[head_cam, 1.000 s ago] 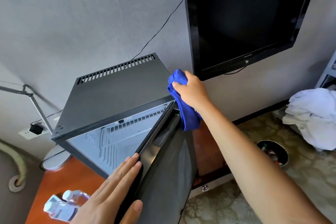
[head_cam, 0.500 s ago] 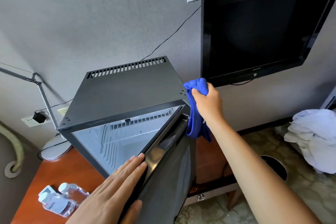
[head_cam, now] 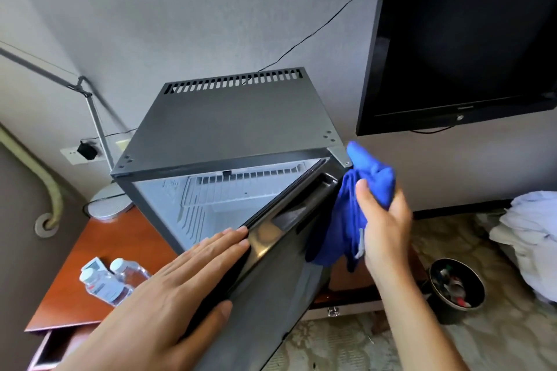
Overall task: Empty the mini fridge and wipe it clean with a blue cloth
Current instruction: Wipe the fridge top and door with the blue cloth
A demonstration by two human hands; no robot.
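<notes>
While the mini fridge stands on the wooden desk with its door swung open, the left hand rests flat on the door's top edge, fingers straight and held together, thumb spread below at 5 o'clock from the palm. At 3 o'clock from the door's hinge corner, the right hand grips the blue cloth: the fingers are curled round the bunched fabric, the thumb pressing its near face, and loose folds hang down beside the outer side of the door. The cloth's upper end lies just beside the metal hinge plate; contact cannot be confirmed. The white interior shows ribbed walls and a slotted panel, with no contents visible in the exposed part. At 8 o'clock from the fridge, two water bottles lie on the desk. A lamp base sits at 9 o'clock, near the wall. At 2 o'clock a black television hangs on the wall. On the patterned floor at 4 o'clock stand a dark waste bin and, farther right, a heap of white linen.
</notes>
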